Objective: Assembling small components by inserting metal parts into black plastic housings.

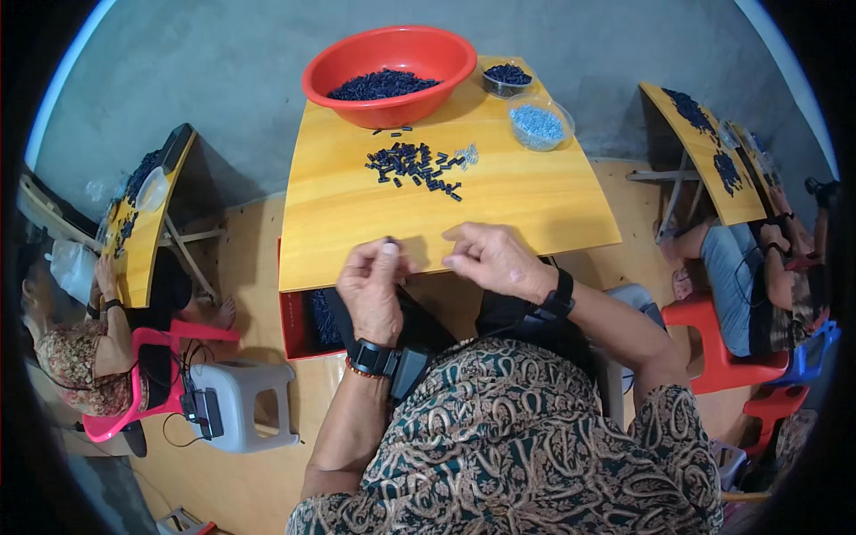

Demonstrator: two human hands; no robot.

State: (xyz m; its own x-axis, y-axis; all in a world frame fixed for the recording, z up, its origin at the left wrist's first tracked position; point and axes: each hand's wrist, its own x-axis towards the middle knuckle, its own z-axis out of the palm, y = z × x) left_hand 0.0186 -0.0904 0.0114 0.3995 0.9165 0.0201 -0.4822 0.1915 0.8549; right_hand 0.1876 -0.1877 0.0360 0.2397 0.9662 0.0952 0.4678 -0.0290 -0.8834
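Over the near edge of the yellow wooden table (pixel 339 205), my left hand (pixel 370 290) is closed, with a small dark cylindrical piece (pixel 390 240) between thumb and forefinger. To its right, my right hand (pixel 497 260) hovers at the same edge, its thumb and forefinger apart and nothing visible between them. Beyond both hands lies a loose pile of small dark cylindrical pieces (pixel 410 164). A little heap of tiny clear pieces (pixel 467 155) touches the pile's right side.
At the table's far side stand a red basin (pixel 392 111) of dark pieces, a clear tub (pixel 510 89) of dark pieces and another tub (pixel 567 134) of light-blue bits. Under the table is a red box (pixel 287 321). People work at tables on both sides; a grey stool (pixel 236 401) stands left.
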